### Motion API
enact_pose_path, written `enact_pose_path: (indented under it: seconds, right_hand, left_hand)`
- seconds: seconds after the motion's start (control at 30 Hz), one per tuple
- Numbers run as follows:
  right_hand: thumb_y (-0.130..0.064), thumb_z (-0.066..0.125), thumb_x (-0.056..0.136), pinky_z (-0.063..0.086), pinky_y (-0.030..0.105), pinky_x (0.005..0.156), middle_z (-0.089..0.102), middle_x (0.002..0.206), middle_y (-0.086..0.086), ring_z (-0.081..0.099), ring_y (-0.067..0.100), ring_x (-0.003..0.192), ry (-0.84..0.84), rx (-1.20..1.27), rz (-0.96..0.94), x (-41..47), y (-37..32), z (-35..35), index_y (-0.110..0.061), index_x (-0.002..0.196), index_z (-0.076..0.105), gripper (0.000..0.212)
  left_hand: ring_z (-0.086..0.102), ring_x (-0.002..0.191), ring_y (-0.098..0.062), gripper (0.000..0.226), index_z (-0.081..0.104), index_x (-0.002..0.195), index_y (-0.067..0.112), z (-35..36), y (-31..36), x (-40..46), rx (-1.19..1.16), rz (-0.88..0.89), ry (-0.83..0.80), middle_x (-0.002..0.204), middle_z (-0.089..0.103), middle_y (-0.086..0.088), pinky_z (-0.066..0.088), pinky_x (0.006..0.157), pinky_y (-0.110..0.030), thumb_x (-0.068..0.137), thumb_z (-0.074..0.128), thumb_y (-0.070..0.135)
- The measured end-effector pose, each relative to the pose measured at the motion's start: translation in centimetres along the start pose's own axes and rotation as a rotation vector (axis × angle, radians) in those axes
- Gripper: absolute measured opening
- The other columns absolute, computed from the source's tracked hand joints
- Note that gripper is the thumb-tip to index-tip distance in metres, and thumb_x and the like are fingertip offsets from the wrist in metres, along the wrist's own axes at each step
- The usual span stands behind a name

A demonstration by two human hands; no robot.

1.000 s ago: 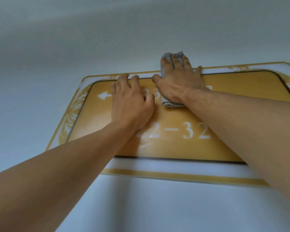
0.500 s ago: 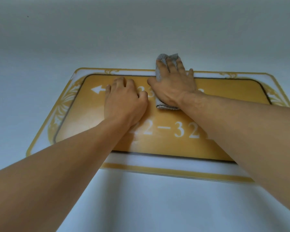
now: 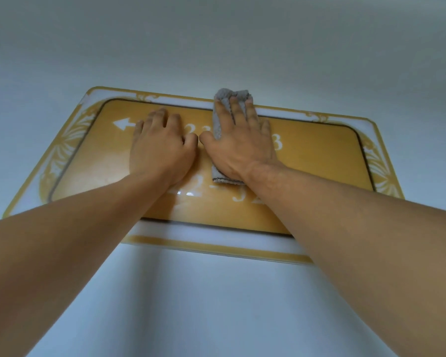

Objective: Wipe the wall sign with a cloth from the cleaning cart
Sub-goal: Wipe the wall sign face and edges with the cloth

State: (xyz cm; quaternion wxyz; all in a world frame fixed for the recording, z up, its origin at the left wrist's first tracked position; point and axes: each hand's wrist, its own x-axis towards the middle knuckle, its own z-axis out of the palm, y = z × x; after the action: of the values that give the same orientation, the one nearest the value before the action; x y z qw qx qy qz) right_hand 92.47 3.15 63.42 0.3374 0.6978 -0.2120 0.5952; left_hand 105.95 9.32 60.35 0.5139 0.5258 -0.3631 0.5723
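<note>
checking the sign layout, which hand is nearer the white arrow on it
Left. The left hand lies flat just right of the white arrow; the right hand, pressing the cloth, is farther right.

Wall sign (image 3: 319,161): amber-yellow centre panel, thin dark outline, white numerals and a white arrow (image 3: 122,124) at 9 o'clock. Pale border band outside it, edged in gold; gold-and-white fan or leaf scrollwork at 3 and 9 o'clock, finer scrolls along 12 o'clock. Gold stripe across the white band at 6 o'clock. Cloth (image 3: 223,97): plain grey, nubby weave, no print seen. Wall (image 3: 216,42): flat pale blue-grey, possibly a camera tint.
</note>
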Motion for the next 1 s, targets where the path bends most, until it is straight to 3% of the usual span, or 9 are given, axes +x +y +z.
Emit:
enact_pose_path:
  seconds: [0.6,0.8,1.0]
  right_hand:
    - [-0.05,0.031,0.089,0.003,0.057,0.118,0.003,0.166,0.004,-0.007,0.028,0.152,0.063,0.048,-0.009,-8.2,-2.0,0.9,-0.027,0.158,0.011,0.076]
    - [-0.05,0.013,0.085,0.006,0.057,0.118,0.002,0.166,0.004,-0.009,0.028,0.152,0.07,0.08,0.006,-11.6,-3.5,1.0,-0.025,0.158,0.011,0.077]
    - [-0.046,0.031,0.088,0.003,0.057,0.117,0.002,0.166,0.006,-0.011,0.03,0.151,0.076,0.098,0.002,-13.0,-4.5,1.5,-0.024,0.158,0.012,0.075]
  left_hand:
    - [0.028,0.146,-0.033,0.064,0.044,0.143,0.003,-1.0,0.5,-5.0,-0.007,-0.018,-0.018,0.156,0.035,-0.02,0.021,0.12,-0.046,0.086,0.031,0.031]
    - [0.027,0.147,-0.031,0.066,0.043,0.145,0.003,-1.8,0.0,-8.3,-0.002,-0.032,-0.034,0.157,0.034,-0.018,0.019,0.121,-0.042,0.086,0.03,0.03]
    - [0.03,0.146,-0.028,0.064,0.048,0.142,0.005,-2.0,-0.9,-8.9,-0.055,-0.039,0.005,0.155,0.039,-0.015,0.021,0.121,-0.04,0.085,0.032,0.03]
